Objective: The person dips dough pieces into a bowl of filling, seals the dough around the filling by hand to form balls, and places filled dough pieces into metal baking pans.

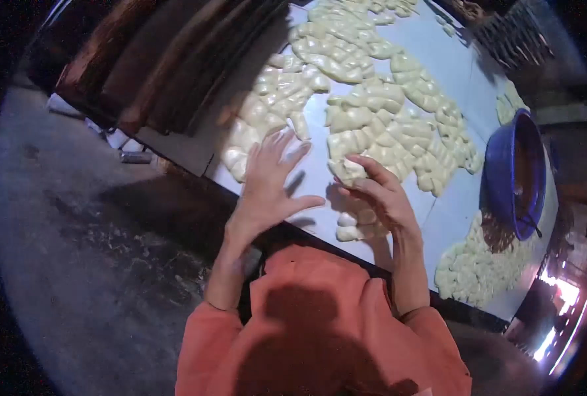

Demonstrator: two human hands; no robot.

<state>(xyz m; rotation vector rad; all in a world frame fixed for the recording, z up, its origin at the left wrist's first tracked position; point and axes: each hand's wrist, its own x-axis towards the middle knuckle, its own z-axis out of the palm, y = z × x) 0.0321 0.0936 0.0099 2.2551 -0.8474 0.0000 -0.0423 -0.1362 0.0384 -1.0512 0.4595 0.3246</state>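
Note:
Many pale, shaped dough pieces (pixel 373 125) lie side by side in patches on the white tabletop (pixel 316 135). My left hand (pixel 272 175) has its fingers spread, palm down, with the fingertips at the near edge of the left patch of dough pieces (pixel 277 89). Between the thumb and fingers of my right hand (pixel 382 191) is one dough piece (pixel 350 169), held just above the near edge of the middle patch. A few more dough pieces (pixel 359 226) sit by the table's near edge, partly behind my right wrist.
A blue-purple basin (pixel 495 168) with something reddish-brown inside stands on the right, a thin handle over its rim. Smaller dough lumps (pixel 482 270) are heaped beside it. Dark stacked boards (pixel 168 59) rise at upper left, and a slatted dark object (pixel 515 36) is at upper right.

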